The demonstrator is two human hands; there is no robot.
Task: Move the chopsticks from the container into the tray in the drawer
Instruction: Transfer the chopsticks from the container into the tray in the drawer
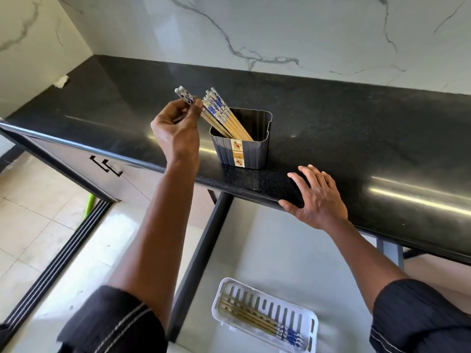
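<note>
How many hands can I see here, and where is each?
2. The left hand pinches chopsticks above the counter, beside the container. The right hand rests flat on the counter edge.

Container [240, 138] on counter [356, 138]; behind and above tray [265, 314] in drawer [293, 250].

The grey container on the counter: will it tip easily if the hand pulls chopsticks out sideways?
Possibly. The container looks like thin plastic, so probably light. The chopsticks all lean to one corner, which may load that side. Its base looks wide, so it might slide rather than tip.
</note>
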